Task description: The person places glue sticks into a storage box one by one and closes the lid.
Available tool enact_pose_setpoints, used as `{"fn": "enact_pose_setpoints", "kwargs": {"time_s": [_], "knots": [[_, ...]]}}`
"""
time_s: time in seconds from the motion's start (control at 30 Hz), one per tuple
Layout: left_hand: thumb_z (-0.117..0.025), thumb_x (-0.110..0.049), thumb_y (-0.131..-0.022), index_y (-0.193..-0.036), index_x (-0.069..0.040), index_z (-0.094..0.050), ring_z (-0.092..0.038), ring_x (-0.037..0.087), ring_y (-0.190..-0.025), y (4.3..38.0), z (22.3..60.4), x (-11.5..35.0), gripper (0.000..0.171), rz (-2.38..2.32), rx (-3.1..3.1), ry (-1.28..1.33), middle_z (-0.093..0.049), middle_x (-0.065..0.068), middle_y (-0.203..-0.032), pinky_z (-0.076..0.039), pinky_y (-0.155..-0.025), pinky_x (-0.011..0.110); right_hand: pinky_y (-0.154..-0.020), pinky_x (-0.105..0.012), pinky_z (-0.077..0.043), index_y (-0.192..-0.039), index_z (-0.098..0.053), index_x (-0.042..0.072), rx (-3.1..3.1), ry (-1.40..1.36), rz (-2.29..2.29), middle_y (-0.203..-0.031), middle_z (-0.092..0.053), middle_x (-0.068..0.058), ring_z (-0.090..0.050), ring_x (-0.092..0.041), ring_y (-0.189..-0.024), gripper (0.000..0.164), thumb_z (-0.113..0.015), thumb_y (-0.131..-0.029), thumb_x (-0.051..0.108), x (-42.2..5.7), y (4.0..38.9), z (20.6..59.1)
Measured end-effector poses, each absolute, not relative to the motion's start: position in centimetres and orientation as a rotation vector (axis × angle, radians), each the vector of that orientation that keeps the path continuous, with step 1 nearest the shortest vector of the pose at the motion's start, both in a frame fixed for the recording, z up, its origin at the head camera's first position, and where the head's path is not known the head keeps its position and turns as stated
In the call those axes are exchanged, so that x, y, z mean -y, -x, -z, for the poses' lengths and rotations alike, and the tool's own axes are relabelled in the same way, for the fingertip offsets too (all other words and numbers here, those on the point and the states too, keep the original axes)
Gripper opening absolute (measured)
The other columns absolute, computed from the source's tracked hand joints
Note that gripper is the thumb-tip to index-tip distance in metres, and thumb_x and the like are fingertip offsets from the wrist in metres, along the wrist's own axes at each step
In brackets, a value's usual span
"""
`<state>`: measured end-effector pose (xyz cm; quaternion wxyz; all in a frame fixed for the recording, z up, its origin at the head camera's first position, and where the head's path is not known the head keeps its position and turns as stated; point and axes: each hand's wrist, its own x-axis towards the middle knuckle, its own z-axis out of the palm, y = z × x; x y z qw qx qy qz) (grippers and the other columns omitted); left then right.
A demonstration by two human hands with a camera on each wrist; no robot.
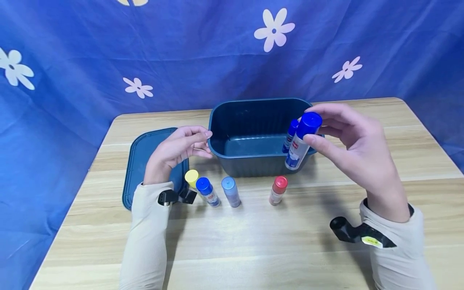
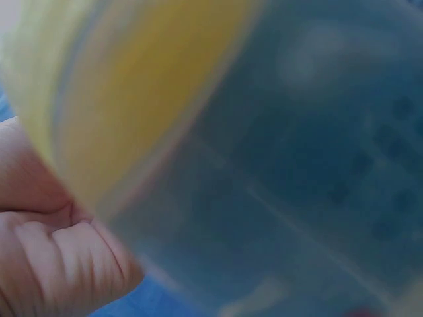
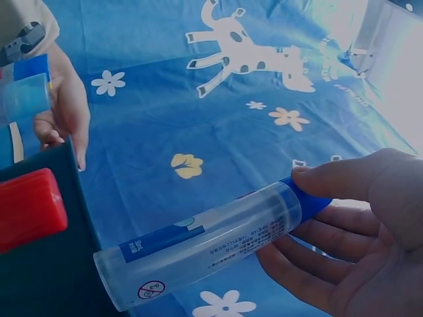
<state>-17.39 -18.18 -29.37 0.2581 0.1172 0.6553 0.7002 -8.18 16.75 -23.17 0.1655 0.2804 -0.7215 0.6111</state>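
Observation:
My right hand (image 1: 357,141) grips a blue-capped glue stick (image 1: 298,147) by its cap, thumb on one side and fingers on the other. The stick tilts in front of the right end of a dark teal bin (image 1: 250,165). Behind it, a second, slimmer blue-capped glue stick (image 1: 288,137) shows inside the bin, its lower end hidden by the front wall. At the bin's left rim, my left hand (image 1: 181,145) has its thumb and fingers bent at the edge, holding it. Close before the left wrist camera is a blurred yellow-capped glue stick (image 2: 165,99).
Before the bin stand glue sticks with blue (image 1: 208,191), light blue (image 1: 230,191) and red (image 1: 278,190) caps. A teal lid (image 1: 141,161) lies at the left, partly under my left arm. Behind the wooden table (image 1: 253,249) hangs a blue flowered cloth (image 1: 203,48).

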Motion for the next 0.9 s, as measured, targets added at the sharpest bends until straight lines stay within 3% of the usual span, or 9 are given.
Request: {"fn": "enact_pose_setpoints", "kwargs": {"time_s": [0.5, 0.73, 0.9], "knots": [[-0.049, -0.006, -0.1, -0.094, -0.003, -0.063, -0.065, 0.018, -0.07, 17.4, 29.6, 18.3, 0.015, -1.901, -1.788, -0.306, -0.062, 0.008, -0.078, -0.06, -0.075, 0.036, -0.091, -0.029, -0.054, -0.117, -0.059, -0.014, 1.909, -0.815, -1.765, -0.106, -0.061, -0.029, -0.064, -0.028, -0.095, 0.041, -0.069, -0.077, -0.017, -16.6, 8.2, 22.8], [-0.051, -0.007, -0.1, -0.098, 0.004, -0.059, -0.066, 0.018, -0.07, 17.5, 29.6, 18.1, 0.014, -1.904, -1.78, -0.292, -0.063, 0.009, -0.078, -0.06, -0.076, 0.037, -0.092, -0.029, -0.054, -0.116, -0.061, -0.011, 1.891, -0.752, -1.695, -0.107, -0.063, -0.024, -0.065, -0.029, -0.097, 0.039, -0.071, -0.078, -0.012, -16.6, 8.7, 23.4], [-0.051, -0.007, -0.1, -0.096, 0.002, -0.061, -0.066, 0.019, -0.069, 17.5, 29.7, 18.0, 0.014, -1.905, -1.775, -0.298, -0.063, 0.009, -0.077, -0.06, -0.075, 0.037, -0.09, -0.027, -0.055, -0.115, -0.061, -0.011, 1.892, -0.74, -1.678, -0.105, -0.064, -0.019, -0.064, -0.028, -0.095, 0.039, -0.07, -0.077, -0.015, -16.6, 9.4, 24.0]]}}
